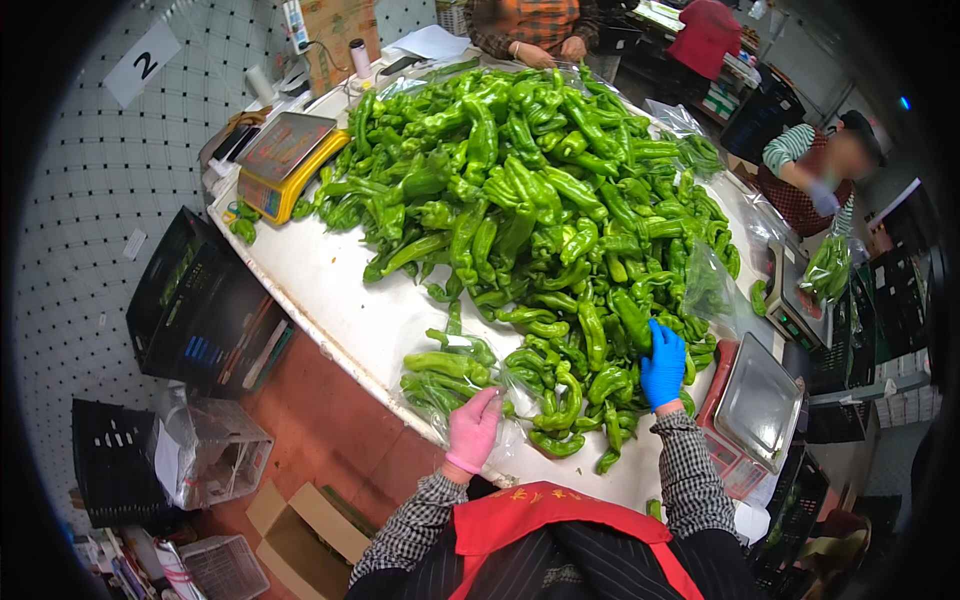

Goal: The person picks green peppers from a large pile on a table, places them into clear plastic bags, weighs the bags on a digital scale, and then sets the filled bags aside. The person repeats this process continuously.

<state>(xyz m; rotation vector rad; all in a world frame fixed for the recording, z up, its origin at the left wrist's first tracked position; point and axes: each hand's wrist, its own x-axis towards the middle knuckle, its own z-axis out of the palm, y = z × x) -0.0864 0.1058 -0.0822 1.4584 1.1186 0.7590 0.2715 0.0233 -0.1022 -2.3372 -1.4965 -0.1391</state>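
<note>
My left hand [474, 429], in a pink glove, pinches the mouth of a clear plastic bag [517, 442]. Several long green peppers [446, 367] lie inside that bag on the white table [330, 270]. At the right, my right hand [664, 366] wears a blue glove and has its fingers on the end of a large green pepper [631, 321]. Its thumb side is partly hidden. Beyond both hands rises a big heap of wrinkled green peppers [525, 195], with loose ones reaching down between the hands.
A red scale [757, 405] with a steel pan stands right of my right hand. A yellow scale [289, 165] sits far left. One person [810, 172] holds bagged peppers [827, 268]; another person [540, 30] stands across the table. Black crates [202, 307] and a cardboard box [311, 532] are at the left.
</note>
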